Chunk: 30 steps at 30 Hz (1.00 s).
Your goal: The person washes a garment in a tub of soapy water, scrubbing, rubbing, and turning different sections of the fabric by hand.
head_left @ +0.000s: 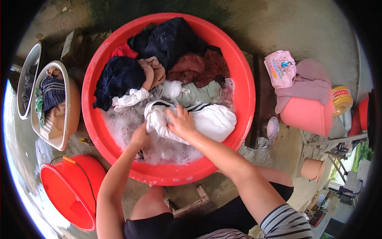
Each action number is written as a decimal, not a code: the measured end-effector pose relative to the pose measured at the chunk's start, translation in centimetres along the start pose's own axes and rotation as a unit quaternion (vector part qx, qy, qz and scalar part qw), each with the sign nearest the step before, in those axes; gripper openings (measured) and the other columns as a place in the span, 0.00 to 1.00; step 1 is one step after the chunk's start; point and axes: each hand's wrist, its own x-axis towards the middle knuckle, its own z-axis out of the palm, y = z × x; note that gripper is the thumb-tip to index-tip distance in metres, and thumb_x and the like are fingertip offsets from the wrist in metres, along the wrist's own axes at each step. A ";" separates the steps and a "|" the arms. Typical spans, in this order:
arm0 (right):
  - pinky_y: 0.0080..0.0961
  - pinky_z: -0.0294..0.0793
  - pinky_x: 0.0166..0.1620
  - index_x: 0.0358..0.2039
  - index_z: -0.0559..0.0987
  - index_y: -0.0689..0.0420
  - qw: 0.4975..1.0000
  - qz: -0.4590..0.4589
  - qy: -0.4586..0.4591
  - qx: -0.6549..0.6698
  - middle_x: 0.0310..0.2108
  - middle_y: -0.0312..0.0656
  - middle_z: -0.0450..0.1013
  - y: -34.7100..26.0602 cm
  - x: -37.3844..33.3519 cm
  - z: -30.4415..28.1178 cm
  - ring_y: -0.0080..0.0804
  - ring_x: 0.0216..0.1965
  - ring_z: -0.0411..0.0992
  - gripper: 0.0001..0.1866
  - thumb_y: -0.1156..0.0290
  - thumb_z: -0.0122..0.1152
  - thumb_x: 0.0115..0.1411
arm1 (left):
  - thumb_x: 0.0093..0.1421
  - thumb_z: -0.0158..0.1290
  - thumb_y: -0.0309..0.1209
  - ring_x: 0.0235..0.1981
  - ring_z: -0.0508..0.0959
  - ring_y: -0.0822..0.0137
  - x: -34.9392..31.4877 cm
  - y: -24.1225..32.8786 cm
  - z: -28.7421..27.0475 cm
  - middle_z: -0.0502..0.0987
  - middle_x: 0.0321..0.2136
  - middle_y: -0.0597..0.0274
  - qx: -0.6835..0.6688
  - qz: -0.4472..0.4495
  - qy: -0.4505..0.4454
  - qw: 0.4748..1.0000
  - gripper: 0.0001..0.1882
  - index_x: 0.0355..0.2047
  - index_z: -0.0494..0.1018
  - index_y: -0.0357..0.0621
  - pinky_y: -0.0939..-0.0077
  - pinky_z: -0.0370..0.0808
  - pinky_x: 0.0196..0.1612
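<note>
A white garment with dark trim (215, 122) lies bunched in sudsy water in a large round red tub (90, 115). My right hand (182, 124) rests on its middle, fingers curled into the cloth. At its left end my left hand (140, 136) closes on the edge; those fingertips are partly hidden. Just beyond lie a small white cloth (130, 99), a pale green cloth (201, 93) and a beige one (152, 71). Dark navy clothes (123, 77), a black garment (171, 40), a maroon cloth (201, 67) and a red piece (124, 50) are heaped at the far side.
A red bucket (51, 175) stands at the near left, behind it a beige basin (71, 103) holding clothes. Right of the tub are a pink bucket (306, 113) with a mauve cloth (312, 81), a pink packet (281, 68) and a small bowl (273, 128). A wooden stool (195, 206) shows below.
</note>
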 end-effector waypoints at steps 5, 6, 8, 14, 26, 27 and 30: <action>0.38 0.62 0.35 0.40 0.71 0.49 0.983 -0.180 -0.009 -0.020 0.38 0.45 0.66 2.2 -3.6 3.5 0.40 0.38 0.63 0.17 0.65 0.51 0.46 | 0.43 0.48 0.32 0.37 0.72 0.51 1.4 -2.6 0.9 0.72 0.34 0.45 -0.029 -0.126 -0.058 0.990 0.18 0.36 0.69 0.42 0.65 0.69 0.39; 0.37 0.63 0.35 0.37 0.72 0.49 0.991 -0.116 -0.059 -0.013 0.37 0.45 0.67 3.1 -3.0 3.1 0.41 0.37 0.65 0.16 0.65 0.53 0.45 | 0.42 0.49 0.32 0.34 0.73 0.52 1.5 -3.1 0.8 0.73 0.31 0.46 0.003 -0.120 0.019 0.993 0.18 0.36 0.69 0.41 0.64 0.70 0.37; 0.34 0.67 0.34 0.28 0.76 0.51 0.993 -0.037 -0.027 0.111 0.31 0.46 0.70 5.2 -1.5 4.0 0.42 0.33 0.69 0.12 0.62 0.58 0.42 | 0.42 0.49 0.32 0.31 0.74 0.55 2.0 -3.5 0.8 0.74 0.31 0.49 -0.187 -0.162 0.112 0.962 0.18 0.36 0.68 0.40 0.64 0.70 0.34; 0.35 0.65 0.30 0.22 0.72 0.54 0.972 -0.038 0.042 0.230 0.23 0.43 0.66 -0.2 -1.7 -0.2 0.43 0.27 0.66 0.08 0.68 0.58 0.39 | 0.55 0.41 0.49 0.39 0.71 0.61 0.2 2.6 -0.4 0.71 0.38 0.56 -0.807 -0.159 -0.159 0.546 0.25 0.42 0.66 0.41 0.67 0.68 0.43; 0.34 0.65 0.21 0.20 0.68 0.51 0.984 0.066 -0.004 0.165 0.16 0.43 0.68 0.6 2.4 2.1 0.42 0.19 0.67 0.14 0.54 0.52 0.50 | 0.57 0.41 0.39 0.27 0.73 0.68 -2.0 5.6 2.1 0.72 0.27 0.60 -0.645 -0.265 -0.065 0.714 0.17 0.39 0.67 0.39 0.75 0.71 0.31; 0.36 0.65 0.21 0.23 0.68 0.51 0.982 0.105 -0.047 0.152 0.13 0.42 0.67 2.2 2.7 0.6 0.44 0.17 0.67 0.16 0.51 0.50 0.51 | 0.55 0.45 0.39 0.21 0.71 0.70 -2.1 4.4 1.7 0.72 0.22 0.63 -0.561 -0.207 0.023 0.802 0.16 0.30 0.69 0.36 0.79 0.68 0.24; 0.35 0.63 0.17 0.24 0.66 0.54 0.994 0.069 0.023 0.080 0.13 0.41 0.66 6.1 1.5 -4.7 0.40 0.14 0.66 0.18 0.51 0.52 0.49 | 0.50 0.50 0.40 0.22 0.70 0.69 -2.1 2.8 -3.3 0.73 0.20 0.58 -0.375 -0.122 0.141 0.908 0.17 0.24 0.71 0.35 0.74 0.67 0.27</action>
